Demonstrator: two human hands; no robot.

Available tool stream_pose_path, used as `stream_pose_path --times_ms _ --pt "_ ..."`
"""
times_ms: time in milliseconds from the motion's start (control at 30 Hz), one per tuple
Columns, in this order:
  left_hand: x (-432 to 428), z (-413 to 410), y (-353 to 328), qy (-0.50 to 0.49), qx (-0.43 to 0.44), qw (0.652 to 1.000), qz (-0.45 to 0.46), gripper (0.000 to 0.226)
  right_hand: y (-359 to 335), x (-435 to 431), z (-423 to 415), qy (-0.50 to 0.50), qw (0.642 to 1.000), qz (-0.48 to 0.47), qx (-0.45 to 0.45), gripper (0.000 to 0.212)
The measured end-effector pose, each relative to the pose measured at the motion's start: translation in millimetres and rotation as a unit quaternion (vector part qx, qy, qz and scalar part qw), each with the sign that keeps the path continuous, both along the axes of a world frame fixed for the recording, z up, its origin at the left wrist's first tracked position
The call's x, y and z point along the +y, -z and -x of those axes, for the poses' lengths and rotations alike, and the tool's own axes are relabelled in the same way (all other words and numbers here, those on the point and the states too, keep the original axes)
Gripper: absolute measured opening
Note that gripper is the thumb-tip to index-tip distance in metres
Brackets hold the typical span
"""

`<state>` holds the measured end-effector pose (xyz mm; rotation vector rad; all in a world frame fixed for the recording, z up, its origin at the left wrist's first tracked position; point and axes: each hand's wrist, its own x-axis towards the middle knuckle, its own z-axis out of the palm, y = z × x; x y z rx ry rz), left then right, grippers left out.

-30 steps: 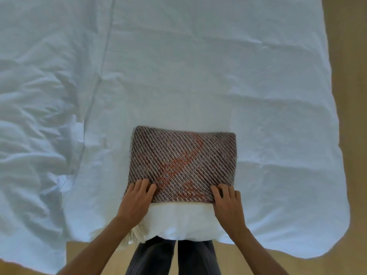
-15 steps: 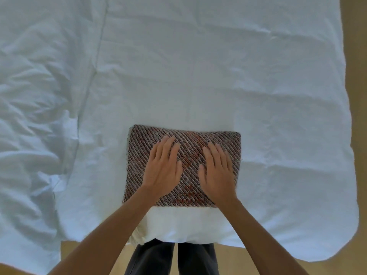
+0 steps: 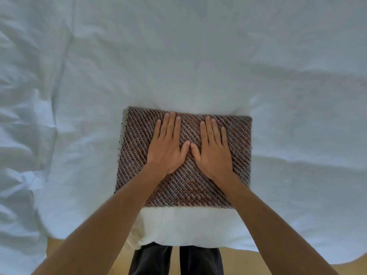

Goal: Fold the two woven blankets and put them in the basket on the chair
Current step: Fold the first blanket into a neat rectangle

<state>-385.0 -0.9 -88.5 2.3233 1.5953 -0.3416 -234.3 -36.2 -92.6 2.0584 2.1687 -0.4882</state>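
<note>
A folded woven blanket, brown and grey with diagonal ribs and some orange patches, lies as a rectangle near the front edge of the bed. My left hand rests flat on its middle, palm down, fingers together and pointing away from me. Beside it my right hand lies flat the same way, and the two thumbs nearly touch. Neither hand grips the cloth. Only this one blanket is in view. No basket or chair shows.
The blanket lies on a wide white bed sheet, smooth in the middle and rumpled along the left side. The bed's front edge is just in front of my dark trousers. Tan floor shows below.
My hands moved from the blanket's near edge onto its top and slid further away from me, drawing together. The blanket stayed in place while the camera came closer.
</note>
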Motion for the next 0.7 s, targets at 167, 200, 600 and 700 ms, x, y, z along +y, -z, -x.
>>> stream_pose_path --times_ms 167,200,600,700 --pt "-7.5 46.4 -18.9 -0.084 -0.041 0.992 -0.081 0.072 -20.3 -19.4 -38.8 0.068 0.994 -0.089 0.003 0.068" --pt "-9.1 55.8 -15.6 -0.093 -0.041 0.992 -0.075 0.073 -16.4 -22.8 -45.3 0.071 0.994 -0.080 0.004 0.068" --pt "-26.9 54.0 -10.9 -0.090 -0.066 0.990 -0.083 0.070 -8.8 -37.4 -33.7 0.074 0.993 -0.083 0.025 0.065" --pt "-80.3 34.4 -12.0 0.024 -0.117 0.990 -0.071 0.066 -11.1 -72.1 4.5 -0.012 0.995 -0.080 0.054 0.062"
